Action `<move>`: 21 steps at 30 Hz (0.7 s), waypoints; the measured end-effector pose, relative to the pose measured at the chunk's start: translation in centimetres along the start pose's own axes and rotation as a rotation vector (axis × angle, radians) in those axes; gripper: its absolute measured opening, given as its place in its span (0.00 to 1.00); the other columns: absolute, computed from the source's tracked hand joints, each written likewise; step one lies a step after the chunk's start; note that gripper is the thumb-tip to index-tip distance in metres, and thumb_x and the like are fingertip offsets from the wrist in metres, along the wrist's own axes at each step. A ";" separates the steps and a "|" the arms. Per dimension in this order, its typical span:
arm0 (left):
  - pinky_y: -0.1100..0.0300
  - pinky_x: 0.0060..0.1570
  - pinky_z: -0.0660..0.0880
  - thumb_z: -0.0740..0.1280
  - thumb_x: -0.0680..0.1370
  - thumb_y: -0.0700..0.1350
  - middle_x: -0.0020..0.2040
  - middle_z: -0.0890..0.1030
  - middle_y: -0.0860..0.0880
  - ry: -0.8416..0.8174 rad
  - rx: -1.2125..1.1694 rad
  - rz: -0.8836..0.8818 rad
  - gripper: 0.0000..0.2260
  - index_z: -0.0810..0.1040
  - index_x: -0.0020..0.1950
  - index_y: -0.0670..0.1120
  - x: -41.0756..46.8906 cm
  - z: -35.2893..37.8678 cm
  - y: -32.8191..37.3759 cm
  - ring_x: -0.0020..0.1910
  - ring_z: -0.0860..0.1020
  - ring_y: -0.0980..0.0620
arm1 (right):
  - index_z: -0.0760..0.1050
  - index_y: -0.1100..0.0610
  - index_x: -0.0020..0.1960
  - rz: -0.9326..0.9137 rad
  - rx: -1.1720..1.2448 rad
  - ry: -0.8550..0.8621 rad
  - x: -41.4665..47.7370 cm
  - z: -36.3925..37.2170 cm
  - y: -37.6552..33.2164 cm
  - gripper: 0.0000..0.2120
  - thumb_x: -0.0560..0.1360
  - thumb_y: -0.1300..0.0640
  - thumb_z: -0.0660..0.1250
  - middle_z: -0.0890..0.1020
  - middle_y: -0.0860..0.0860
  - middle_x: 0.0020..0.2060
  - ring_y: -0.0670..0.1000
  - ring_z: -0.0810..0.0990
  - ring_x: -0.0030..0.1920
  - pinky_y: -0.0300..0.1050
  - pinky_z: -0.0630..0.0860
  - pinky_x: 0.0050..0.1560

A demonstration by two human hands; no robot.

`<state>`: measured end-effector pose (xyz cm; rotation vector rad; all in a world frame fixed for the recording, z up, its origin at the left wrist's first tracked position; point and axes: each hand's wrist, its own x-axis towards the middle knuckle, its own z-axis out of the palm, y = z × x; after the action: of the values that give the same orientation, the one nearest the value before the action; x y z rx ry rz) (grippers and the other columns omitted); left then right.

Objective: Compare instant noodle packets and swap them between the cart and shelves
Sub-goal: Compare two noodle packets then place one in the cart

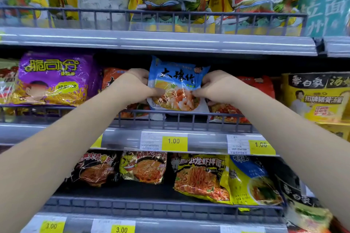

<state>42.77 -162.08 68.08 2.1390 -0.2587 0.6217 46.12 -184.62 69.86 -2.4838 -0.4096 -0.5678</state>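
Supermarket shelving fills the view, crammed with noodles. On the middle shelf (121, 138), a blue plastic noodle packet with a prawn picture (178, 81) stands upright, its bottom edge just behind the grey wire rail (193, 115). Both hands are on it! The left hand (136, 85) grips its left edge, thumb pressed on the front. The right hand (216, 87) pinches the right edge the same way. Red packets (261, 85) sit just behind on either side. Further left is a purple multi-pack (55, 79), and further right a yellow bag (318, 98). Below, yellow price tags (174, 141) read 1.00, above a black packet (94, 170) on the lower shelf.
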 end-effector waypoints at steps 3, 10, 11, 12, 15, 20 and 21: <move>0.47 0.55 0.83 0.80 0.71 0.53 0.66 0.81 0.46 -0.021 0.130 0.014 0.41 0.66 0.78 0.41 0.8 0.2 -0.2 0.52 0.85 0.46 | 0.77 0.62 0.54 0.004 -0.191 -0.042 0.0 0.0 -0.3 0.16 0.79 0.48 0.70 0.84 0.59 0.46 0.57 0.84 0.42 0.49 0.82 0.42; 0.51 0.57 0.78 0.73 0.74 0.64 0.67 0.77 0.42 -0.020 0.761 0.036 0.39 0.69 0.76 0.42 2.1 1.8 2.6 0.60 0.79 0.42 | 0.75 0.59 0.56 0.066 -0.391 -0.015 0.2 0.4 -0.7 0.17 0.80 0.46 0.69 0.77 0.52 0.41 0.50 0.74 0.37 0.43 0.68 0.32; 0.51 0.53 0.78 0.73 0.73 0.65 0.62 0.78 0.43 -0.022 0.812 0.023 0.38 0.71 0.73 0.41 2.5 2.1 2.7 0.56 0.78 0.42 | 0.74 0.59 0.56 0.072 -0.405 -0.013 0.3 0.4 -0.8 0.17 0.80 0.46 0.69 0.78 0.52 0.43 0.52 0.76 0.39 0.43 0.69 0.34; 0.52 0.49 0.77 0.74 0.72 0.66 0.58 0.77 0.44 -0.022 0.842 0.012 0.37 0.72 0.70 0.41 2.7 2.5 2.8 0.52 0.77 0.43 | 0.74 0.59 0.58 0.076 -0.406 -0.010 0.3 0.5 -0.9 0.16 0.80 0.47 0.68 0.80 0.53 0.46 0.53 0.78 0.43 0.43 0.71 0.37; 0.50 0.51 0.78 0.75 0.72 0.64 0.58 0.77 0.43 -0.006 0.860 0.014 0.36 0.72 0.69 0.41 3.4 3.3 2.9 0.52 0.77 0.43 | 0.72 0.62 0.60 0.127 -0.323 -0.034 0.7 0.9 -1.0 0.15 0.82 0.51 0.66 0.87 0.51 0.38 0.46 0.84 0.39 0.36 0.73 0.32; 0.48 0.58 0.79 0.78 0.70 0.62 0.68 0.76 0.41 0.024 0.853 0.036 0.43 0.66 0.75 0.40 3.6 3.6 2.5 0.64 0.78 0.40 | 0.69 0.61 0.56 0.168 -0.213 -0.021 0.8 1.4 -1.2 0.13 0.83 0.52 0.66 0.84 0.50 0.25 0.45 0.82 0.27 0.38 0.75 0.28; 0.50 0.56 0.78 0.78 0.70 0.61 0.68 0.76 0.40 0.013 0.854 0.042 0.43 0.66 0.75 0.39 3.7 3.6 2.4 0.64 0.77 0.40 | 0.68 0.61 0.56 0.174 -0.180 -0.017 0.8 1.4 -1.1 0.12 0.83 0.52 0.65 0.84 0.50 0.26 0.46 0.82 0.27 0.38 0.76 0.29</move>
<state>46.15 -166.23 69.89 2.9438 -0.0191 0.8741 46.78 -182.80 69.69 -2.6637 -0.1517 -0.5335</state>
